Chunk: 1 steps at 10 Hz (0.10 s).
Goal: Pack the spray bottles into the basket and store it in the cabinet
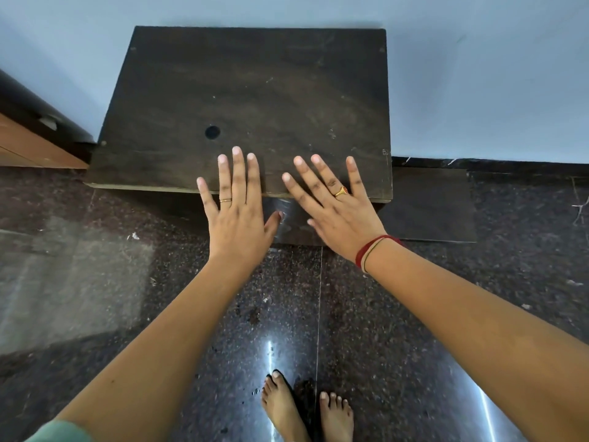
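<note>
Dark wooden cabinet (248, 100) with a flat scratched top stands against the far pale-blue wall (478, 74). Left hand (237, 215) and right hand (338, 212) hover over its near edge, fingers spread wide, holding nothing. Bare feet (306, 409) stand on the near polished granite floor (95, 282).

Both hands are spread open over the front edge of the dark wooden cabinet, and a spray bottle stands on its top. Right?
Not quite. The head view shows both hands, left and right, open over the front edge of the cabinet, but its top is bare: no spray bottle is in view.
</note>
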Available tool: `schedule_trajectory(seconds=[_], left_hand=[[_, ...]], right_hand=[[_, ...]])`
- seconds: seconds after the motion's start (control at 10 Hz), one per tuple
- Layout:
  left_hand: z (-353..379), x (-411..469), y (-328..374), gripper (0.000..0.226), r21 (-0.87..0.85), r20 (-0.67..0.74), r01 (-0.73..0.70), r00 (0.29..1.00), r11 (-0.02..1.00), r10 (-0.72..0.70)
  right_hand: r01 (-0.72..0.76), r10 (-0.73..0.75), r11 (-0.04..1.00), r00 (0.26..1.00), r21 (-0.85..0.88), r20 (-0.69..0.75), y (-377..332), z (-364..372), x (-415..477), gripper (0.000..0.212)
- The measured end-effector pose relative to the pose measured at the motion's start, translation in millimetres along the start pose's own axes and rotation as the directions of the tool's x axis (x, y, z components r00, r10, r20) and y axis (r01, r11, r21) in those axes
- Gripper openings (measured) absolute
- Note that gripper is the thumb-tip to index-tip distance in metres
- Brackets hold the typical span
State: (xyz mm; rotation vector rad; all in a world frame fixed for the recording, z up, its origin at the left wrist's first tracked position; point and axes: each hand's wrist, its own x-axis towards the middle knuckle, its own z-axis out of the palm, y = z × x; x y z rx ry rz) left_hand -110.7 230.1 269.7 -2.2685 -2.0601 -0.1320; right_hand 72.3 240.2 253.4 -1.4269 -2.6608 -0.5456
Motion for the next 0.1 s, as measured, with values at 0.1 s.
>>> schedule_trajectory(seconds=[0.1], left_hand=[[-14.0,3.9,1.6,0.087,0.008,-0.063,-0.086,0.994,0.996,0.086]], right_hand=[[-0.092,0.092,0.995,0.996,0.041,-0.011,7.2,-18.2,13.4,0.077]])
